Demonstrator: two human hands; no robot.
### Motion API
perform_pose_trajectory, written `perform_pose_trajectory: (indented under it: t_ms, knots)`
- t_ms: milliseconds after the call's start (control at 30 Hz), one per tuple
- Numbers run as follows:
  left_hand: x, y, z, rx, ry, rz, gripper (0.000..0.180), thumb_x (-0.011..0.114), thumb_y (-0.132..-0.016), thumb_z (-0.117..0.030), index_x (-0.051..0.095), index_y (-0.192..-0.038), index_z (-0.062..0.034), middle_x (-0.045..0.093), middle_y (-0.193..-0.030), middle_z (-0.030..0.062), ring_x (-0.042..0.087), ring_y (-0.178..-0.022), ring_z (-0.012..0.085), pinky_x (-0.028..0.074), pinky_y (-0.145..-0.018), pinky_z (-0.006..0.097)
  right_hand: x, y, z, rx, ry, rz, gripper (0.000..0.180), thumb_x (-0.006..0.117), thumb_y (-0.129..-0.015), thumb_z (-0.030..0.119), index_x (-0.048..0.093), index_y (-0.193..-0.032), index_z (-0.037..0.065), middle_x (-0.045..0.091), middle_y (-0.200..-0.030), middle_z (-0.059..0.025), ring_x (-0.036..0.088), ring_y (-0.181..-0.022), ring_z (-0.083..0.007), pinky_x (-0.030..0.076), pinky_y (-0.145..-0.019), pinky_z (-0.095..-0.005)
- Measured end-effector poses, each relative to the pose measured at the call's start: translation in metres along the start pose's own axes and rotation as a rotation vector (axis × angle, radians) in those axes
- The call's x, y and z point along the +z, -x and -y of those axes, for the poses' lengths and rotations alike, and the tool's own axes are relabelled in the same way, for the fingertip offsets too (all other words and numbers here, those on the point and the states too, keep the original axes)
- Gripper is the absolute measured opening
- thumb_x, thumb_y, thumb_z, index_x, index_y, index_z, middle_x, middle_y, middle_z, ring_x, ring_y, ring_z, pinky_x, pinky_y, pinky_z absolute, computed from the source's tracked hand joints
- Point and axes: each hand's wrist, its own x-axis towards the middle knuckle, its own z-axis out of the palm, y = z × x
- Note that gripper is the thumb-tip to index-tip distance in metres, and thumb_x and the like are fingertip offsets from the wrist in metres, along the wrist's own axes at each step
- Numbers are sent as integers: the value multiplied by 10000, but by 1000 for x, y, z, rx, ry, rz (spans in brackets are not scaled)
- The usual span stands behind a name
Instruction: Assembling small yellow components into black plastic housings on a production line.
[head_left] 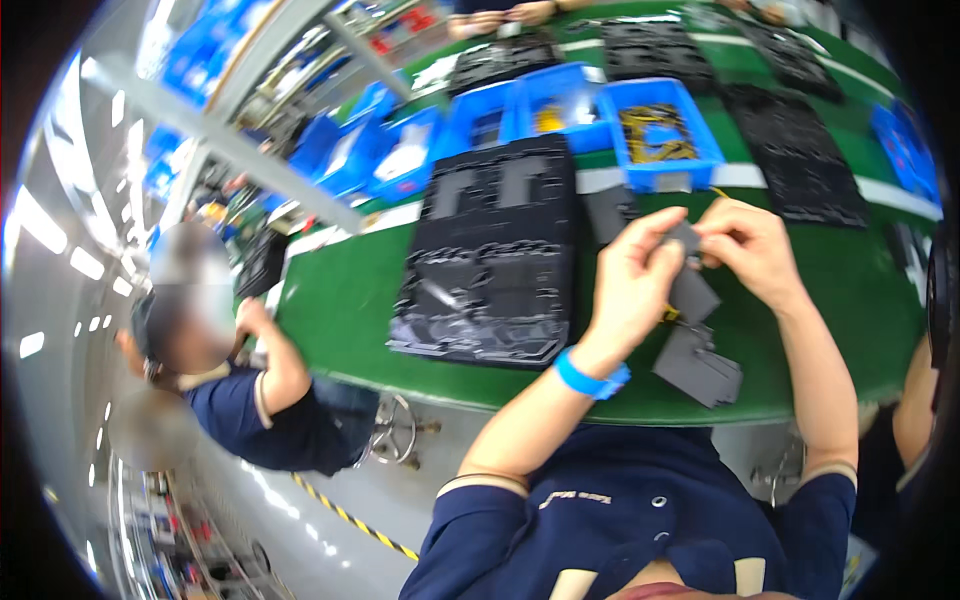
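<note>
My left hand (638, 275) pinches a small dark grey flat piece (684, 238) between thumb and fingers, above the green table. Close on its right, my right hand (750, 245) has its fingertips closed at the edge of the same piece. Exactly what lies between the right fingertips is partly hidden. Below the hands are a grey plate (694, 296) and a few more grey flat plates (698, 368) near the table's front edge. A bit of yellow (671, 313) shows beside them. To the left lies a large black moulded tray (490, 255) with grey pieces in its pockets.
Along the back stand several blue bins; one (662, 175) holds yellow-and-black parts. More black trays (800, 150) lie at the back and right. A grey plate (608, 212) rests by the large tray. A co-worker (260, 390) sits at left; others work across the green table (340, 300).
</note>
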Motion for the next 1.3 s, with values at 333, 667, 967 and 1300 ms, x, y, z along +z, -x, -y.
perform_pose_trajectory:
  t_ms: [333, 667, 967, 1300]
  knots:
    - [-101, 47, -101, 129, -314, -264, 437, 549, -822, 37, 531, -1255, -19, 581, -1204, 93, 562, -1060, 152, 435, -930, 290, -27, -19, -38, 241, -43, 30, 215, 519, -931, 171, 620, -1042, 17, 597, -802, -19, 538, -638, -62, 444, -588, -208]
    - [-231, 60, -137, -343, -840, -516, 228, 639, -829, -75, 618, -1042, 2, 602, -704, -29, 487, -589, 25, 372, -503, 185, -18, -36, -46, 322, 98, 109, 145, 552, -903, 146, 627, -982, 50, 592, -790, 11, 512, -640, -35, 421, -577, -184]
    - [-233, 51, -131, -196, -1303, -286, 211, 649, -772, -31, 625, -978, 4, 581, -751, 53, 525, -671, 106, 439, -611, 271, -29, -58, -49, 82, 546, 95, 127, 616, -829, 89, 630, -907, -10, 641, -834, -109, 614, -766, -178, 488, -717, -298]
    - [-192, 46, -110, 16, -1779, -201, 309, 615, -824, -76, 538, -1123, -61, 501, -848, 98, 504, -681, 235, 453, -641, 347, -77, -39, -50, 250, 630, 73, 143, 629, -750, 46, 641, -891, 27, 656, -825, -110, 643, -803, -223, 500, -728, -344]
